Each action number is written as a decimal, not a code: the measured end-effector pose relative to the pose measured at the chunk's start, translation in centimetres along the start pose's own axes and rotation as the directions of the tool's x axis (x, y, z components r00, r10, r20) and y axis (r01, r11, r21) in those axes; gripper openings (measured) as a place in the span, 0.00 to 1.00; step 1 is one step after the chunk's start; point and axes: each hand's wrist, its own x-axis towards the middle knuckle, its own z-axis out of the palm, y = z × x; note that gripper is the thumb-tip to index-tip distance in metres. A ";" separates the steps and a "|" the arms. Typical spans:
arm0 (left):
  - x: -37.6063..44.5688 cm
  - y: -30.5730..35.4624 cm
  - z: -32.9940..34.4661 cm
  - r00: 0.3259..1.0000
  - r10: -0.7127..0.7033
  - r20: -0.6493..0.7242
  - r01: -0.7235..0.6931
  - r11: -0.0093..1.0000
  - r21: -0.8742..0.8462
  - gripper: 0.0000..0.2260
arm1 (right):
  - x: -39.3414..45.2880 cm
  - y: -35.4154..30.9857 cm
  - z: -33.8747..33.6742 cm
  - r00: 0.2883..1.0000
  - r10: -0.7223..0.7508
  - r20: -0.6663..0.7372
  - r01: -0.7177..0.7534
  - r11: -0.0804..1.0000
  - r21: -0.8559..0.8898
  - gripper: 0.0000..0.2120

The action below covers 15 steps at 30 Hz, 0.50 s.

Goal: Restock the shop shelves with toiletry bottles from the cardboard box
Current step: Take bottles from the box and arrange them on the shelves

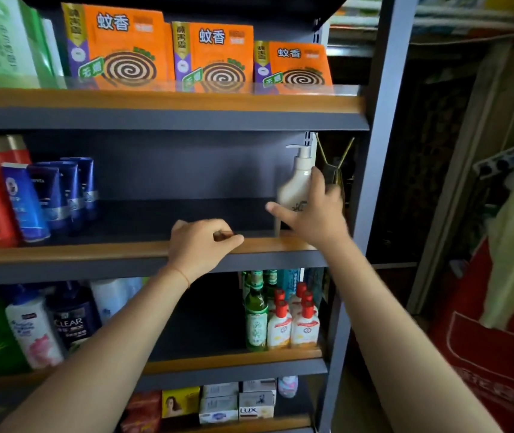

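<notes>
Your right hand (310,210) grips the pump bottle (296,182); seat it upright, probably against the shelf (93,250) end. Left hand (201,245), loosely curled and holding nothing, steadies the edge.

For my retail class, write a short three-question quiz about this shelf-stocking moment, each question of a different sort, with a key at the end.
1. True or false: the right hand holds the white pump bottle at the right end of the middle shelf.
2. Where is the left hand? A) inside a cardboard box B) on the front edge of the middle shelf C) on the orange boxes
3. Fill in: the blue tubes stand at the ___ end of the middle shelf.

Key: 1 true. 2 B. 3 left.
</notes>
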 end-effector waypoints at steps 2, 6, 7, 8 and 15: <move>0.2 -0.2 0.1 1.000 -0.008 -0.001 0.008 1.000 -0.017 0.13 | -0.6 -1.2 1.2 0.988 0.021 -0.156 -0.038 0.993 -0.109 0.52; 0.2 -0.4 0.4 1.000 0.003 -0.020 -0.004 1.000 -0.025 0.13 | -0.1 -0.4 1.7 0.976 0.049 -0.212 -0.066 0.995 -0.073 0.45; 0.2 -0.5 0.5 0.999 0.008 -0.032 -0.009 1.000 -0.024 0.13 | 0.0 0.0 1.6 0.973 0.056 -0.224 -0.073 0.995 -0.067 0.45; 0.2 -0.4 0.6 0.999 0.012 -0.042 -0.013 1.000 -0.024 0.13 | 0.1 0.2 1.5 0.970 0.062 -0.235 -0.079 0.995 -0.067 0.45; 0.0 -0.3 0.6 0.998 0.026 -0.063 -0.027 0.999 -0.022 0.13 | 0.0 0.7 1.6 0.957 0.016 -0.288 -0.046 0.994 -0.096 0.45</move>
